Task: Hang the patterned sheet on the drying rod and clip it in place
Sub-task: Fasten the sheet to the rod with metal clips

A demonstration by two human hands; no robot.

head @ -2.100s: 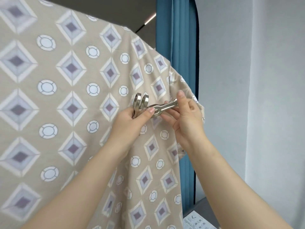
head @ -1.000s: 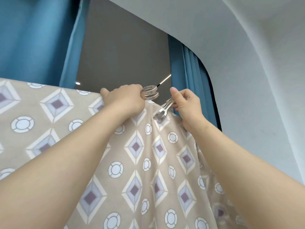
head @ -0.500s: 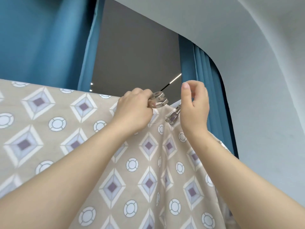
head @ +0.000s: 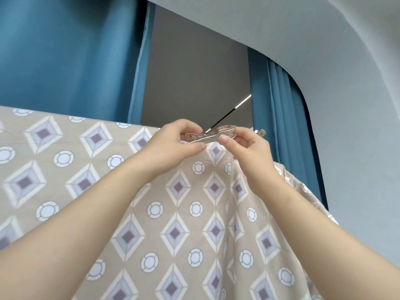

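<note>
The patterned sheet (head: 177, 213), beige with diamonds and rings, hangs draped over its top fold, which runs across the view from the left and covers whatever carries it. Toward the right the cloth falls in loose folds. Just above the fold a metal clip (head: 211, 135) lies roughly level. The left hand (head: 177, 140) pinches its flat handle end between thumb and fingers, and the right hand (head: 246, 148) pinches its rounded end. Whether the clip's mouth bites the cloth cannot be told. A second metal piece (head: 260, 132) pokes out just behind the right hand. Blue curtains (head: 71, 55) and a pale wall (head: 346, 83) stand behind.
</note>
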